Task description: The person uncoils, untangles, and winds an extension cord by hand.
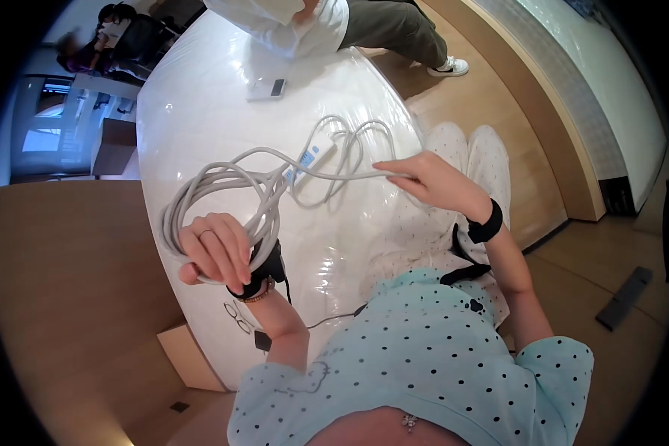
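Note:
Loops of a thick grey cable [223, 177] hang in a coil from my left hand [217, 249], whose fingers are wrapped round the bundle's lower end. From the coil one strand runs right to my right hand [435, 181], where thumb and fingers pinch it. Between the hands a white power strip [310, 160] with blue sockets lies aslant on the white table, partly crossed by the cable. More loose loops of the cable lie beside the strip, on its right side.
The white table [201, 97] has a glossy cover. On it are a phone-like object [277, 88], glasses [238, 317] and a black thin wire [333, 319]. A person in a white top [297, 30] is at the far edge. Others sit at the upper left.

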The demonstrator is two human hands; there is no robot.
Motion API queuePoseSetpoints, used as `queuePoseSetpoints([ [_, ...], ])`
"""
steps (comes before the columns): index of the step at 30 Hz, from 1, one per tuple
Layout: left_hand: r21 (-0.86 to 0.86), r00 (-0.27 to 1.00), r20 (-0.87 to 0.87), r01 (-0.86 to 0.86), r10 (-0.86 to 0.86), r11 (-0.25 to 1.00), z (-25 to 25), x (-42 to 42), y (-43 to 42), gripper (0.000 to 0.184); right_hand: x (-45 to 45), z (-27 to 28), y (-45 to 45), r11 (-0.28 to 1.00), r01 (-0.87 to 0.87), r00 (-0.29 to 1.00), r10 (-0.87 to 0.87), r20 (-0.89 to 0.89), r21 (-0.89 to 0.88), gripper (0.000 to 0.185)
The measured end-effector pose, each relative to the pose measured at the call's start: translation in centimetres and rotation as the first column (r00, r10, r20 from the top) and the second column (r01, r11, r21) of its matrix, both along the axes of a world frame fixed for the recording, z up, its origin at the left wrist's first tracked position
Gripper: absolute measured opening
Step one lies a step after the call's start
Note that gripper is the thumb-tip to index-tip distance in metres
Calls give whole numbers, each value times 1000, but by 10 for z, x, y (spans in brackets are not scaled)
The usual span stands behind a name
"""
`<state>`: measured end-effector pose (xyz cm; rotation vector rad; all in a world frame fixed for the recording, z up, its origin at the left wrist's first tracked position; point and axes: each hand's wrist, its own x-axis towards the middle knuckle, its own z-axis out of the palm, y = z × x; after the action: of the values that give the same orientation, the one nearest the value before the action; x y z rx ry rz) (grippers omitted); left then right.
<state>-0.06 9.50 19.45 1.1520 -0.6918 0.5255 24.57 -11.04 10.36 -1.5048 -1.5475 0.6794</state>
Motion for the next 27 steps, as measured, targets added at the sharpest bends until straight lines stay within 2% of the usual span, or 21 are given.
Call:
queuePoseSetpoints([
  [2, -45, 999, 46, 10, -8, 999, 0, -1, 2, 25, -7, 10, -1, 997, -72, 996, 71, -45, -16, 33],
  [6, 24, 999, -8, -48, 48, 999, 1, 3, 2, 26, -15, 21, -1, 989, -150, 987, 149, -58, -13, 31],
  [9, 72, 990, -117, -76, 84, 994, 5, 12, -9, 24, -17, 27, 3, 980, -160, 981, 170, -88, 115, 27],
  [12, 120, 936, -326, -95, 129, 988, -4, 30, -30, 23, -18, 50, 8, 987, -162, 987, 162, 14, 14, 22],
  [14, 62, 863, -451, -227, 230, 972, -19, 41, -52, 26, -25, 46, 14, 985, -170, 982, 167, 82, 27, 20],
  [15, -35, 825, -534, -239, 184, 970, -24, 44, -62, 30, -28, 46, 17, 984, -172, 979, 167, 119, 33, 19],
  [17, 117, 743, -571, -346, 348, 931, -24, 56, -74, 35, -30, 53, 19, 988, -154, 982, 156, 106, -29, 10],
  [18, 195, 694, -579, -391, 427, 899, -23, 61, -77, 40, -31, 56, 19, 988, -145, 984, 150, 101, -60, 7],
  [21, 306, 679, -534, -400, 504, 864, -29, 72, -76, 54, -30, 54, 18, 999, 3, 999, -5, 39, 35, 12],
  [24, 467, 624, -349, -531, 699, 707, -36, 78, -71, 66, -32, 58, 13, 991, 98, 990, -89, -111, 85, 37],
  [25, 536, 596, -270, -559, 756, 632, -38, 80, -68, 77, -33, 63, 12, 996, 75, 984, -67, -162, 40, 42],
  [27, 549, 552, -257, -592, 793, 590, -32, 84, -70, 83, -34, 72, 9, 999, 23, 963, -34, -267, -45, 53],
])
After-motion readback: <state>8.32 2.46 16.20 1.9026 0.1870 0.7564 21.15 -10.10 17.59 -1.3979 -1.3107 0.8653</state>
